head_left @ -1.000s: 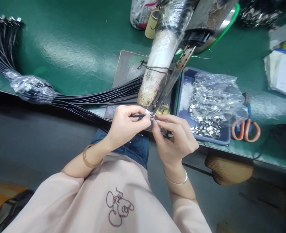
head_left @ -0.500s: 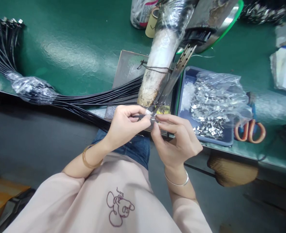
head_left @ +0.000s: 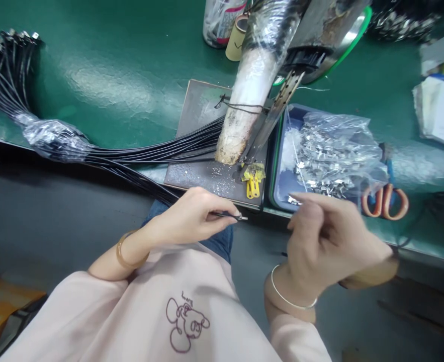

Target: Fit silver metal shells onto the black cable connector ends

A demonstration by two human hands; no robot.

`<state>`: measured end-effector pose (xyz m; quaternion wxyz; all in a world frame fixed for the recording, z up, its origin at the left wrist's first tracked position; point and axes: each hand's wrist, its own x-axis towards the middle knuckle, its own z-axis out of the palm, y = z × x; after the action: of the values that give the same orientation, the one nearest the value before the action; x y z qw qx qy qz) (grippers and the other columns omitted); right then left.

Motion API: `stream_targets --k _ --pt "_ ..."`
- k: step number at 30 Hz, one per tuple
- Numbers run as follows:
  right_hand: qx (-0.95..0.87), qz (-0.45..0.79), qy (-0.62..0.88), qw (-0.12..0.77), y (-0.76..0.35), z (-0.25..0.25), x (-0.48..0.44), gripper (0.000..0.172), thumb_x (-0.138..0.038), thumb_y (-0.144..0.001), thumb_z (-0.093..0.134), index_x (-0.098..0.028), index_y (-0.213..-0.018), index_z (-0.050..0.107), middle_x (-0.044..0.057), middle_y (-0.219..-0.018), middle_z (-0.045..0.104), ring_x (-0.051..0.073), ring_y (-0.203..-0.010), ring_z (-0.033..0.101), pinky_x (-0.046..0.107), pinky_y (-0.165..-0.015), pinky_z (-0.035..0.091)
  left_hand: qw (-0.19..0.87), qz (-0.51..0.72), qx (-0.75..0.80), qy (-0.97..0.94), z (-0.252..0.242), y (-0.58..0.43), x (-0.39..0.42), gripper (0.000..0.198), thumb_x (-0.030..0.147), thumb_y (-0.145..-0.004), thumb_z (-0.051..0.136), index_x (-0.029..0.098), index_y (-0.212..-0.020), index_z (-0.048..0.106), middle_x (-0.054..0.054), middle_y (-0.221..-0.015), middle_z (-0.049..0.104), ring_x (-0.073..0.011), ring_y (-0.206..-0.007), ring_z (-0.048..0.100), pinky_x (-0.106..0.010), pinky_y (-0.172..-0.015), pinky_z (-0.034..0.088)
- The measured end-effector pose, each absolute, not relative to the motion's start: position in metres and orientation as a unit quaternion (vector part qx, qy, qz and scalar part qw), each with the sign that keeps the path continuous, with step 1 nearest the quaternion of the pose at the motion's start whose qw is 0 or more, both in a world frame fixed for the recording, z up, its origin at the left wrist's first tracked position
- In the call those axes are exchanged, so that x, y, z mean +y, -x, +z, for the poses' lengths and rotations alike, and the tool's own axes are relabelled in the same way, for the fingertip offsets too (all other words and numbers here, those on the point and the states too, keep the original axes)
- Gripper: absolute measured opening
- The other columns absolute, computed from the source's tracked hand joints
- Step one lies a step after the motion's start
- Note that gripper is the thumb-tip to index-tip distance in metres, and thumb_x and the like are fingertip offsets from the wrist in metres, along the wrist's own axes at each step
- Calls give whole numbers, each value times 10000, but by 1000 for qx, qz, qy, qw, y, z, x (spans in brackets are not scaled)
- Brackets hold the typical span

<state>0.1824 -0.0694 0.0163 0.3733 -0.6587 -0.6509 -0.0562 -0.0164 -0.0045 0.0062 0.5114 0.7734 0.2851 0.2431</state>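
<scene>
The left hand (head_left: 191, 219) is pinching 1 black cable (head_left: 227, 215) between thumb and forefinger. It is closed tight just behind the cable's metal tip (head_left: 243, 218), which is pointing right, over the lap and just below the table edge. The right hand (head_left: 331, 241) is hovering near the front rim of the blue tray (head_left: 278, 166). Its fingers are loosely curled, and the forefinger is stretching toward the metal clips (head_left: 320, 188) spilling from a clear bag (head_left: 335, 141). The hand is blurred, so I cannot tell whether it is holding anything. The cable bundle (head_left: 150, 151) is lying across the green table (head_left: 112, 75) toward the steel plate (head_left: 199, 176) (a yellow piece (head_left: 252, 182) is resting at its front right corner). Orange-handled scissors (head_left: 385, 201) are lying right of the tray.

In my judgement, the step is going best with the left grip sitting close behind the tip, so the end is not wobbling. The right hand should be picking just 1 loose clip from the tray's front rather than digging into the bag.
</scene>
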Motion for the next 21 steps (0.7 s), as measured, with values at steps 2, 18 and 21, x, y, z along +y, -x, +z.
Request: stream_targets --k 2,18,21 --pt "-678 -78 668 297 -184 17 -59 211 -339 -962 603 -199 -819 672 -52 -501 505 88 -450 465 256 -491 286 446 212 265 -828 4 21 -10 164 148 -917 618 149 -1024 742 -51 -877 790 -119 -677 668 -218 -657 458" --pt "-686 148 615 359 -162 22 -48 308 -266 -883 672 -214 -648 479 -87 -516 439 51 -435 343 206 -438 266 844 210 156 -469 -6 67 0 317 454 -885 698 143 -838 741 -30 -489 615 -66 -290 405 -187 -313 238" --pt "-677 79 629 373 -164 19 -50 306 -234 -866 692 -216 -648 478 -93 -504 423 51 -433 363 202 -439 283 851 314 234 -349 -12 68 -3 330 442 -798 795 139 -783 666 43 -459 538 -14 -288 303 -137 -316 200"
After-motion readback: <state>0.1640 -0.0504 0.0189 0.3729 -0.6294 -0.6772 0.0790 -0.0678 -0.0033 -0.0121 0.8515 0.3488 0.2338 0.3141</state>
